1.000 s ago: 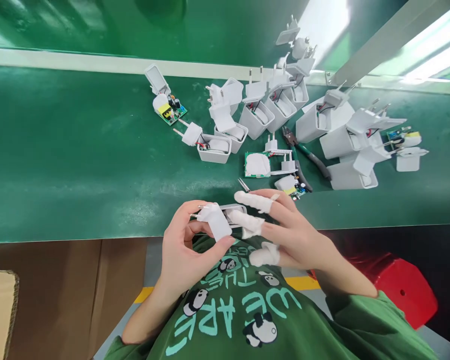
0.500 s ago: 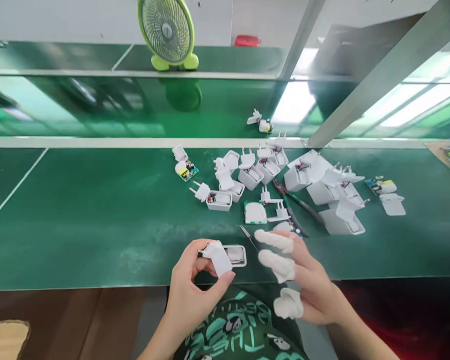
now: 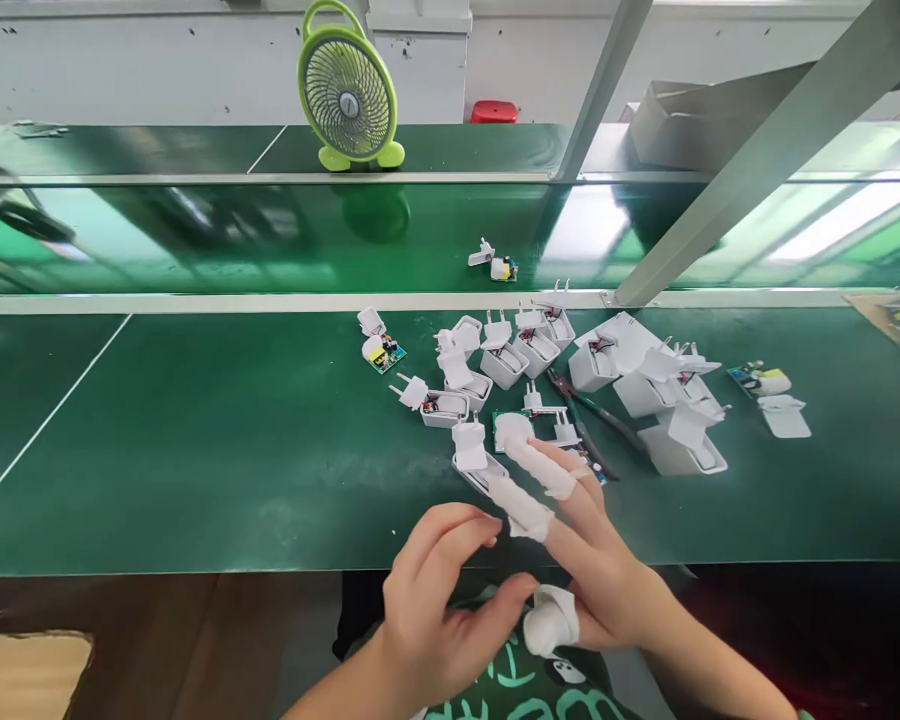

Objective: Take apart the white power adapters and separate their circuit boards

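My left hand hovers over the near edge of the green table, fingers loosely curled and apart, with nothing in them. My right hand wears white finger cots. Its index and middle fingers are stretched out, and their tips touch an open white charger housing with a two-pin plug cap that lies on the table. A circuit board covered by a white pad lies just behind those fingertips.
Several open white charger housings are heaped at centre right, with green-handled pliers among them. A loose circuit board lies to the left. A green fan stands at the back. A slanted metal post rises at right. A cardboard box sits lower left.
My left hand let go of the charger housing, which now lies farther out on the table. My right fingers moved forward onto it. The view tilted up.
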### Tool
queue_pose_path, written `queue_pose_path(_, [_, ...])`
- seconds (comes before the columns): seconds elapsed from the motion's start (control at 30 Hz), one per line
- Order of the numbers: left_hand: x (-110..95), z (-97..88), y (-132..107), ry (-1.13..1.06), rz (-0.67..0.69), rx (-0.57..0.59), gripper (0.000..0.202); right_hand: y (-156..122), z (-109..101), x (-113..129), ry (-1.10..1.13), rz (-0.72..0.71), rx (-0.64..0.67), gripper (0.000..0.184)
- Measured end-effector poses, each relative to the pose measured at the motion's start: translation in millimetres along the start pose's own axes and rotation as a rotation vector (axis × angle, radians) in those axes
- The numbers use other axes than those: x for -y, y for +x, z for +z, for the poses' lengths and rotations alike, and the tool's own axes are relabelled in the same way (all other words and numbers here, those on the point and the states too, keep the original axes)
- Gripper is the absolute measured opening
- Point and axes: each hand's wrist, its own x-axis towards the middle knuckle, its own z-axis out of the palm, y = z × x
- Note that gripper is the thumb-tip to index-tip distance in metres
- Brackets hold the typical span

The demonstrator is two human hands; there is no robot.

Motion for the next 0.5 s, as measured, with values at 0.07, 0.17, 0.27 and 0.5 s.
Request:
queue_pose_path(0.07, [-4.3, 5.1, 3.3, 0.009, 0.016, -0.031, 0.030, 5.0, 5.8, 4.3, -0.036, -0.008, -0.006, 0.075])
queue_pose_path(0.17, [-5.7, 10.0, 5.5, -0.022, -0.001, -0.211, 0.036, 8.0, 10.1, 7.8, -0.066, 0.004, 0.003, 0.076])
queue_pose_path(0.27, [-6.0, 10.4, 5.3, 0.078, 0.062, -0.283, 0.035, 7.8, 11.7, 9.3, -0.075, 0.001, 0.012, 0.079])
queue_pose_path(0.5, [-3.4, 16.9, -3.9, 0.141, 0.234, -0.153, 0.015, 10.5, 20.5, 11.3, 0.041, 0.051, 0.005, 0.070])
